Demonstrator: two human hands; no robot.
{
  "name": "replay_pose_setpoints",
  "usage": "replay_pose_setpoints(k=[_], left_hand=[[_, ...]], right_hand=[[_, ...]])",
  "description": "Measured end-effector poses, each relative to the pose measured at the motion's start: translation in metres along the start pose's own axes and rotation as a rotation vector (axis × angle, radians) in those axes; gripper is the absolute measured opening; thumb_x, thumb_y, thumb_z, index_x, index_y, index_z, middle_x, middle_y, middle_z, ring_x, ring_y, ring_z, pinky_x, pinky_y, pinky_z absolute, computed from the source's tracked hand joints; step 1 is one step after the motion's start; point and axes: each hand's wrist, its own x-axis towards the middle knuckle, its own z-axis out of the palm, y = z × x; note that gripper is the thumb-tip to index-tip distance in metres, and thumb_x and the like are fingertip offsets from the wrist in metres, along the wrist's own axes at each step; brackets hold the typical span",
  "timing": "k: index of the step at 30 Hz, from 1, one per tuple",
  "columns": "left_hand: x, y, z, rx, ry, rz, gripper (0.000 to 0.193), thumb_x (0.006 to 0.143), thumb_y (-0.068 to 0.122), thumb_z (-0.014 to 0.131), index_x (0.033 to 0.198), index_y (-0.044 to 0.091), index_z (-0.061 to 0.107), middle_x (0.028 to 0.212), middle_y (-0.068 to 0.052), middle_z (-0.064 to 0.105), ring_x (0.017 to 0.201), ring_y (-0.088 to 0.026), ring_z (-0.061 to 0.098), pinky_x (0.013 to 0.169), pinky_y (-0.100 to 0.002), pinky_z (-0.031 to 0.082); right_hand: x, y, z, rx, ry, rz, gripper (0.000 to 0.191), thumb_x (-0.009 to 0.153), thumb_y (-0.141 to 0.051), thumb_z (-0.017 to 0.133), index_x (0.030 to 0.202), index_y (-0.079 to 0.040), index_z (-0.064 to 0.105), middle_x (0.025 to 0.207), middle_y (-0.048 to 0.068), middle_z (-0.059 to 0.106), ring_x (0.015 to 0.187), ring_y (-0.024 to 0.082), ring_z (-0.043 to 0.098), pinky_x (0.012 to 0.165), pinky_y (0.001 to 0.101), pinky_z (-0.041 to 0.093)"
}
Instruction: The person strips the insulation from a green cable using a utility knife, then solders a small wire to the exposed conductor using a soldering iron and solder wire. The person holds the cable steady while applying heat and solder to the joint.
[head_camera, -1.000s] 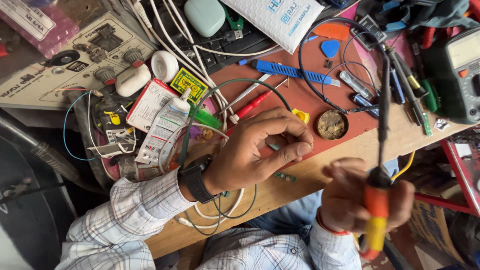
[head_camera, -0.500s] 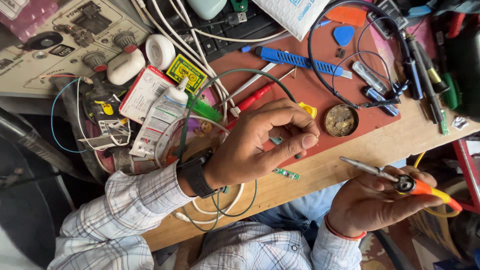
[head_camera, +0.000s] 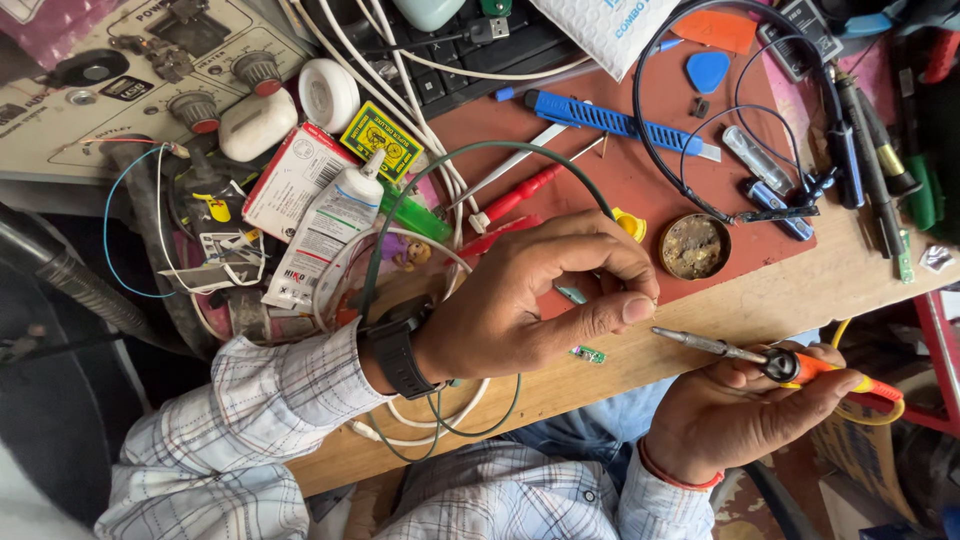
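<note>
My left hand (head_camera: 540, 300), with a black watch on the wrist, rests on the wooden bench edge, thumb and forefinger pinched together. Whatever is between them is too small to make out. A thin green wire (head_camera: 470, 150) arcs over the bench and runs in under its fingers. My right hand (head_camera: 735, 415) grips an orange-handled soldering iron (head_camera: 790, 365). The iron lies nearly level, its metal tip pointing left, just short of my left thumb. A tiny green circuit board (head_camera: 588, 353) lies on the wood below that thumb.
A round tin of flux (head_camera: 694, 246) sits on the red mat (head_camera: 640, 180) right of my left hand. A blue cutter (head_camera: 610, 122), red screwdriver (head_camera: 515, 198), glue tube (head_camera: 325, 232), cables and a bench power unit (head_camera: 110, 90) crowd the bench behind.
My right hand swung the soldering iron from upright to nearly level, tip now close to my left thumb. My left hand kept its pinch in about the same spot.
</note>
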Motion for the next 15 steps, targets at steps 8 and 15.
replay_pose_setpoints(k=[8, 15], left_hand=[[-0.0021, 0.0020, -0.0006, -0.013, -0.017, 0.055, 0.015, 0.108, 0.018, 0.070, 0.109, 0.003, 0.068, 0.106, -0.002, 0.066, 0.092, -0.009, 0.067, 0.083, -0.023, 0.058], [-0.0044, -0.0004, 0.0020, 0.005, -0.017, 0.070, 0.017, 0.108, 0.021, 0.071, 0.108, 0.004, 0.069, 0.104, -0.002, 0.065, 0.092, -0.009, 0.066, 0.082, -0.024, 0.057]], right_hand=[[0.0008, -0.0029, 0.0032, 0.063, -0.001, 0.024, 0.029, 0.113, -0.036, 0.068, 0.107, -0.008, 0.062, 0.096, -0.002, 0.064, 0.071, 0.003, 0.060, 0.052, 0.0132, 0.046], [-0.0028, -0.0049, 0.0032, 0.094, -0.022, 0.074, 0.027, 0.113, -0.036, 0.066, 0.109, -0.009, 0.061, 0.099, -0.002, 0.067, 0.072, 0.003, 0.064, 0.054, 0.0127, 0.048]])
